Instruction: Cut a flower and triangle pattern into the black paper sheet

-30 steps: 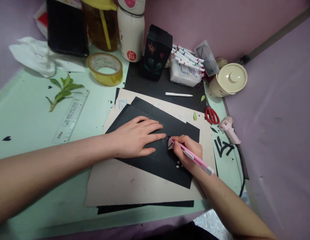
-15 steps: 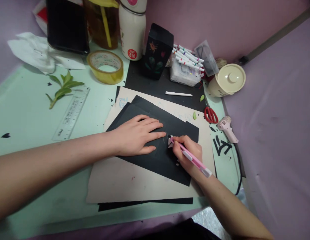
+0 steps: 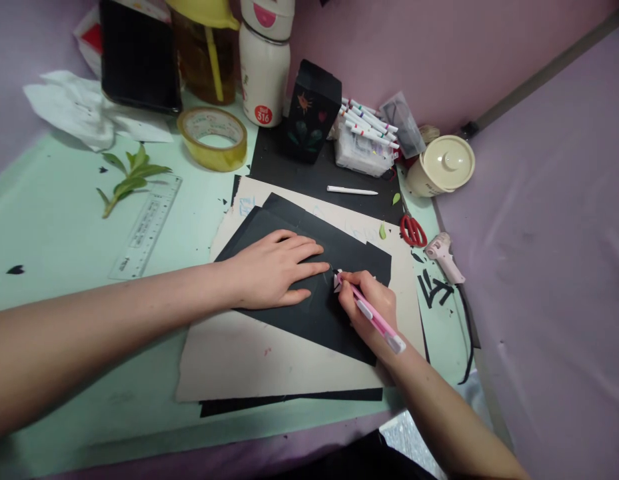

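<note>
Black paper [image 3: 309, 327] lies at a slant on a pale sheet of board [image 3: 229, 367]. My left hand [image 3: 276, 270] presses flat on the paper, fingers spread and pointing right. In my right hand [image 3: 372, 303] is a pink craft knife [image 3: 376, 317], held like a pen with its tip down on the paper. Close by the tip is a small gap in the paper where something pale shows. Faint curved lines run on the black surface between my left fingertips and the knife. My right fingers partly cover the knife's front end.
A clear ruler [image 3: 146, 227], a leafy sprig [image 3: 132, 179] and a tape roll [image 3: 212, 139] lie left. Behind stand a white bottle [image 3: 264, 73] and a black box [image 3: 314, 110]. Red scissors [image 3: 413, 230], a glue gun [image 3: 444, 257] and a lidded pot [image 3: 446, 163] are right.
The view has shifted slightly. The knife tip and my right hand have moved a little left and up along the paper's cut; my left hand stays flat in the same place.
</note>
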`<state>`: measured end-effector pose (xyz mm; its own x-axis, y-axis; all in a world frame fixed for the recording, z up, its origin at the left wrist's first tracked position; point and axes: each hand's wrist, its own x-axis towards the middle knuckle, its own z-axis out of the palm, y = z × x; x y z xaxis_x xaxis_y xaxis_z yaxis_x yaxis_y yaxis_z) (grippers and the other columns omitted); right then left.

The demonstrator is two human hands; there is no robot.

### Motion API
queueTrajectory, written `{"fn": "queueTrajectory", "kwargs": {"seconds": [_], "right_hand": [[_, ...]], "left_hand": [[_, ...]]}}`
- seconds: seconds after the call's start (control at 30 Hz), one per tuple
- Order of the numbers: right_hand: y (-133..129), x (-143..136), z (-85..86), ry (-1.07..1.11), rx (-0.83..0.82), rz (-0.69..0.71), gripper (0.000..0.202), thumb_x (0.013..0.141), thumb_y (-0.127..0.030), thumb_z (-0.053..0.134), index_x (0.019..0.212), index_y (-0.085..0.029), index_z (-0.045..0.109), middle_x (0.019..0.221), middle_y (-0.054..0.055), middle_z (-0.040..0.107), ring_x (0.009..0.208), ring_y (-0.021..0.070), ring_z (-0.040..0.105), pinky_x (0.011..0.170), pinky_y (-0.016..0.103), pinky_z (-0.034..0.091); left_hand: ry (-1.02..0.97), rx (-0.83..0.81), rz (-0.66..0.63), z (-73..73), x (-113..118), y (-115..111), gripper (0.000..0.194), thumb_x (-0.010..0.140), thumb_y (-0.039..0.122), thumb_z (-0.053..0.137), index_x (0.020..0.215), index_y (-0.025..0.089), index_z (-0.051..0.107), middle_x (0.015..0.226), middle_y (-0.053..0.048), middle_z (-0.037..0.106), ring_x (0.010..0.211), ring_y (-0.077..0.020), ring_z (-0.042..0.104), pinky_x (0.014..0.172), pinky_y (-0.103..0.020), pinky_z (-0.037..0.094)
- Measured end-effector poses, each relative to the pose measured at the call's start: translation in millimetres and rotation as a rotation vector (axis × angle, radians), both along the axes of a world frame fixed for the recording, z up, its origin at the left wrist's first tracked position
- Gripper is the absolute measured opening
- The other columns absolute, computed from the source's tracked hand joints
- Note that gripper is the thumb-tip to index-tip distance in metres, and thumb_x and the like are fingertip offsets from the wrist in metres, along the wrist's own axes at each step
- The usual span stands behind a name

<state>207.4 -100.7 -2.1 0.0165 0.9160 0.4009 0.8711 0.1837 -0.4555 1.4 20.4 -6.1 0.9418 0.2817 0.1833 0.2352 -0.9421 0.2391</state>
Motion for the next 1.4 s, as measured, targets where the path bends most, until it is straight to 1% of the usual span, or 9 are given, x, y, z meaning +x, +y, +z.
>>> {"fn": "queueTrajectory", "kwargs": {"seconds": [0.13,0.3,0.5,0.67,0.77,0.9,1.13,1.4], "right_hand": [[-2.9,-4.1,0.7,-0.015,-0.002,-0.020,0.009,0.090,-0.018,0.056,0.088,-0.022,0.063,0.082,0.000,0.076,0.063,0.0125,0.070,0.063,0.021,0.055],[-8.5,-10.2,0.0,-0.055,0.045,-0.027,0.010,0.090,-0.016,0.055,0.087,-0.021,0.063,0.083,0.003,0.077,0.066,0.0143,0.072,0.064,0.022,0.057],[-13.1,-13.1,-0.5,-0.076,0.048,-0.047,0.011,0.090,-0.016,0.054,0.087,-0.022,0.062,0.080,0.002,0.076,0.064,0.0139,0.072,0.064,0.022,0.057],[-13.9,-13.6,-3.2,-0.107,0.058,-0.042,0.010,0.089,-0.014,0.055,0.088,-0.021,0.062,0.082,0.003,0.076,0.067,0.0147,0.072,0.065,0.022,0.057],[-14.6,-13.3,-6.6,-0.123,0.087,-0.047,0.010,0.089,-0.014,0.056,0.089,-0.021,0.063,0.081,0.003,0.076,0.066,0.0147,0.072,0.063,0.022,0.056],[-15.9,-13.7,-7.9,-0.115,0.081,-0.047,0.010,0.089,-0.014,0.056,0.090,-0.021,0.063,0.082,0.004,0.075,0.067,0.0150,0.072,0.063,0.023,0.055],[-19.4,-14.3,-2.5,-0.125,0.048,-0.019,0.011,0.089,-0.012,0.057,0.092,-0.020,0.063,0.083,0.005,0.075,0.068,0.0158,0.073,0.065,0.024,0.056],[-23.0,-15.0,-2.6,-0.127,0.057,-0.013,0.012,0.091,-0.012,0.055,0.092,-0.021,0.062,0.084,0.004,0.075,0.068,0.0148,0.072,0.063,0.024,0.055]], "left_hand": [[-0.007,0.006,-0.001,-0.1,-0.4,-0.2,0.048,0.095,0.044,0.053,0.139,0.024,0.055,0.146,-0.011,0.052,0.135,-0.0275,0.046,0.112,-0.044,0.029],[0.001,0.017,0.014,2.1,-0.4,-3.4,0.047,0.095,0.043,0.054,0.138,0.024,0.055,0.145,-0.011,0.052,0.135,-0.0274,0.047,0.111,-0.044,0.031],[0.018,0.021,0.029,5.2,0.6,-7.6,0.048,0.095,0.043,0.054,0.138,0.023,0.055,0.145,-0.011,0.052,0.134,-0.0282,0.047,0.110,-0.044,0.032],[0.027,-0.013,0.105,7.2,5.2,-17.1,0.046,0.093,0.045,0.056,0.133,0.022,0.058,0.142,-0.012,0.053,0.133,-0.0301,0.046,0.110,-0.047,0.032],[0.032,-0.030,0.141,6.4,7.1,-23.0,0.050,0.094,0.050,0.056,0.135,0.023,0.056,0.143,-0.013,0.052,0.135,-0.0313,0.044,0.112,-0.050,0.029],[0.043,-0.029,0.140,3.8,7.0,-24.5,0.054,0.094,0.052,0.056,0.141,0.025,0.052,0.146,-0.013,0.050,0.138,-0.0325,0.041,0.113,-0.051,0.027],[0.050,-0.027,0.147,3.5,7.7,-23.3,0.053,0.094,0.052,0.055,0.141,0.025,0.053,0.146,-0.012,0.051,0.137,-0.0319,0.042,0.113,-0.049,0.027],[0.037,-0.026,0.144,2.9,8.5,-23.2,0.053,0.094,0.051,0.055,0.140,0.024,0.054,0.145,-0.013,0.051,0.136,-0.0324,0.043,0.113,-0.050,0.027]]}}
